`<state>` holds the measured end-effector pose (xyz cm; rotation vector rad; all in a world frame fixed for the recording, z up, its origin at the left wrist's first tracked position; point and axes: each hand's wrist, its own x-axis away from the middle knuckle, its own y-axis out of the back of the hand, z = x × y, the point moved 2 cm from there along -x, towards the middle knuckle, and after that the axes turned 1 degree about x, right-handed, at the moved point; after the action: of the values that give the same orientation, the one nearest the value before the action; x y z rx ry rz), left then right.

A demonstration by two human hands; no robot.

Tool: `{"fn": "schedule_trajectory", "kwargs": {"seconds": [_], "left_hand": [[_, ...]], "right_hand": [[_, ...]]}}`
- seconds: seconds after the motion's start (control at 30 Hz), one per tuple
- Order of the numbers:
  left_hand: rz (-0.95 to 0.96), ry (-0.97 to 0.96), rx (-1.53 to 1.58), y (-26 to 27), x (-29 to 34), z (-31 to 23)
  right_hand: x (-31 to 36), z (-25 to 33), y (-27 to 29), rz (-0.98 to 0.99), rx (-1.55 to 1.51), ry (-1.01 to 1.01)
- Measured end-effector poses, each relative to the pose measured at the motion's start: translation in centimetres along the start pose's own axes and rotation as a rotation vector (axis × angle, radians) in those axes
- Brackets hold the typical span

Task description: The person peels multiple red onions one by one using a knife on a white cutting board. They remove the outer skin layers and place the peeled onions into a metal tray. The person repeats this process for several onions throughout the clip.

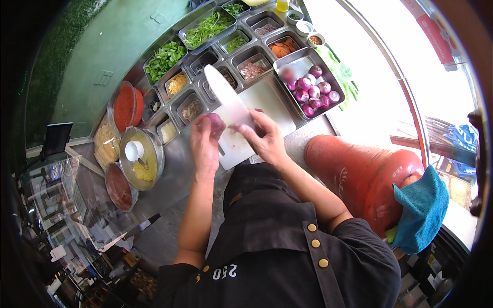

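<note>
Over the white cutting board (267,105), my left hand (205,146) closes its fingers around a red onion (214,122). My right hand (266,137) grips a knife (226,92) whose wide, bright blade points up and away to the left. The knife's handle is hidden by my fingers, and the blade is close beside the onion. A few small scraps lie on the board under my hands. To the right of the board, a metal tray (292,105) holds several more red onions (314,91), with a blurred reddish patch at its left corner.
Metal pans of leafy greens (167,59), sliced carrot (283,49) and chopped pink pieces (253,70) line the counter's far side. At the left stand bowls of red sauce (126,108) and yellow mash (144,172). A red gas cylinder (354,177) with a teal cloth (423,213) lies right.
</note>
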<state>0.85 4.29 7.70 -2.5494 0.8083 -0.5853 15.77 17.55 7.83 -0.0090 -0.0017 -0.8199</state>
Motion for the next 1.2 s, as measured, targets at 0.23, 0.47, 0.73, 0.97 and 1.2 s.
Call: {"fn": "schedule_trajectory", "kwargs": {"seconds": [0.23, 0.47, 0.73, 0.97, 1.2], "left_hand": [[-0.128, -0.007, -0.242, 2.3, -0.8, 1.5], [0.218, -0.245, -0.585, -6.0, -6.0, 7.1], [0.681, -0.557, -1.057, -18.9, -10.6, 16.9], [0.717, -0.477, -1.27, -16.6, -18.5, 15.8], [1.151, -0.46, -1.766, -18.5, -23.1, 16.6]], "right_hand": [[-1.1, -5.7, 2.5, -0.032, 0.544, -0.117], [-0.3, -12.4, 3.5, 0.01, 0.799, -0.283], [0.0, -17.2, 3.8, 0.072, 0.803, -0.229], [1.6, -16.3, 7.5, -0.032, -0.202, -0.797], [6.3, -14.8, 8.3, 0.079, -0.688, -0.773]]}}
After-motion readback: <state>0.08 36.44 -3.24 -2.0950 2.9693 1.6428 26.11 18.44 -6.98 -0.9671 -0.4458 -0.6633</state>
